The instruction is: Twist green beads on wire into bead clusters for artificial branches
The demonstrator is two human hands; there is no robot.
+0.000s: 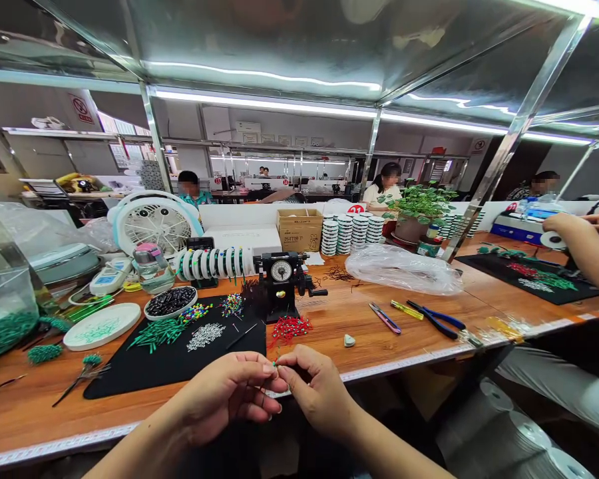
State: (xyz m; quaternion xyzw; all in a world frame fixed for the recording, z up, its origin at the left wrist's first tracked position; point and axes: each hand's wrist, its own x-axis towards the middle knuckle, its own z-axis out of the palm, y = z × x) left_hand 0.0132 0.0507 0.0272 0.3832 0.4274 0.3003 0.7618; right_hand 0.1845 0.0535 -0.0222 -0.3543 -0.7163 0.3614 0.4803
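Note:
My left hand and my right hand meet in front of the table edge. Their thumbs and fingertips pinch a tiny green piece between them; its exact kind is too small to make out. A thin dark strand seems to hang below it among the left fingers. Just beyond the hands lies a pile of red pieces with small beads. A black mat to the left carries green pieces, small clear pieces and multicoloured beads.
A black winding machine holds a row of white spools. Pliers, a yellow-handled tool and thread snips lie right. A white plate and bowl of dark beads stand left. A co-worker's arm reaches in at right.

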